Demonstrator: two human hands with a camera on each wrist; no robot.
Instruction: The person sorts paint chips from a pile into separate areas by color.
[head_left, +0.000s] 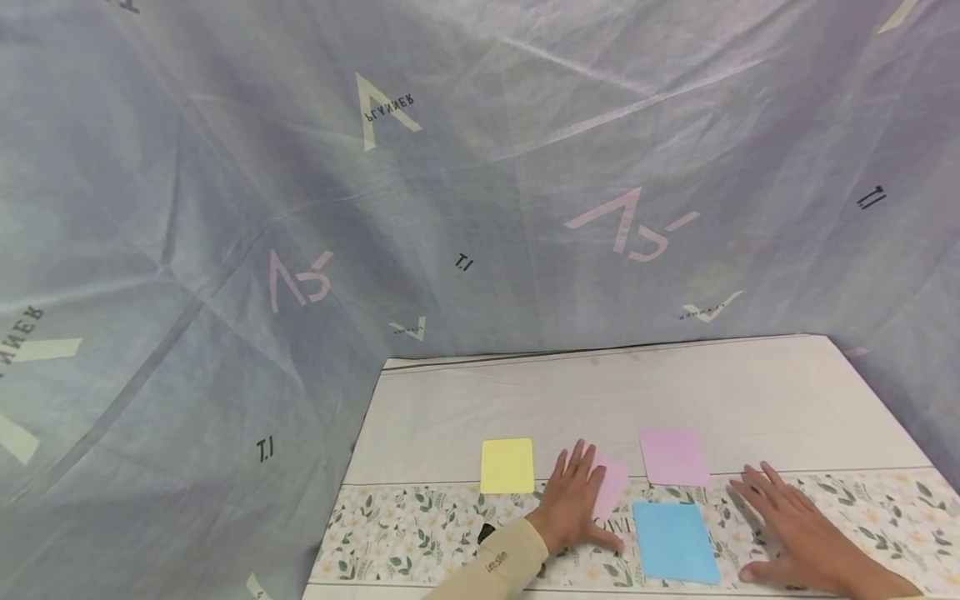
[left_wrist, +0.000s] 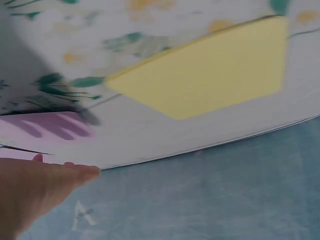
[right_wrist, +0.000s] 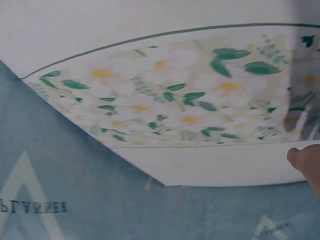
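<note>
Fingers spread, my left hand [head_left: 573, 504] is over a pink square [head_left: 612, 486] and covers its left part in the head view. In the left wrist view that hand [left_wrist: 42, 192] shows with straight fingers, and its shadow falls on the pink sheet [left_wrist: 45, 125]. To its left lies a yellow square [head_left: 507, 467]. My right hand [head_left: 791, 529], also spread and holding nothing, hovers over the flowered cloth to the right of a blue square [head_left: 675, 542]. Behind the blue one lies a second pink square [head_left: 673, 457].
A white cloth [head_left: 600, 400] with a flowered band [head_left: 405, 525] covers the table. Grey-blue printed sheeting [head_left: 480, 208] hangs at the back and sides. A small black object [head_left: 487, 532] shows beside the left wrist.
</note>
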